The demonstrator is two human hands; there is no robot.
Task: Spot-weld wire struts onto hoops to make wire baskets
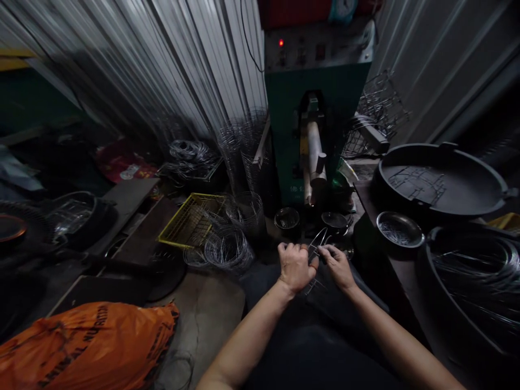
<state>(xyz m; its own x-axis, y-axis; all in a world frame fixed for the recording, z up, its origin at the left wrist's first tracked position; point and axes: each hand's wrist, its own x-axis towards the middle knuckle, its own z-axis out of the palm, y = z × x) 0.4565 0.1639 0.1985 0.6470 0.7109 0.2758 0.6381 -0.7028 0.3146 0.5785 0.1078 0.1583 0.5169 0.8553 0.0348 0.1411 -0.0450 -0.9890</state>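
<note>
My left hand [296, 266] is closed round a small wire frame [315, 250] above my lap, its fingers wrapped over the bent metal. From the other side, my right hand [336, 264] pinches the same piece with thumb and fingertips. Curved wire ends stick up between the two hands, and a few thin rods show below them. Much of the frame's shape is hidden by my fingers. Straight ahead stands a green machine [284, 119] with a thick metal arm [314, 149] and a lit red lamp [281, 43].
Round wire baskets [228, 250] and a yellow wire basket [168, 236] stand to the left. At the right are a large black pan [459, 203], a small bowl [400, 238] of metal bits and a tub [430, 271] of wire. An orange sack [93, 346] lies lower left.
</note>
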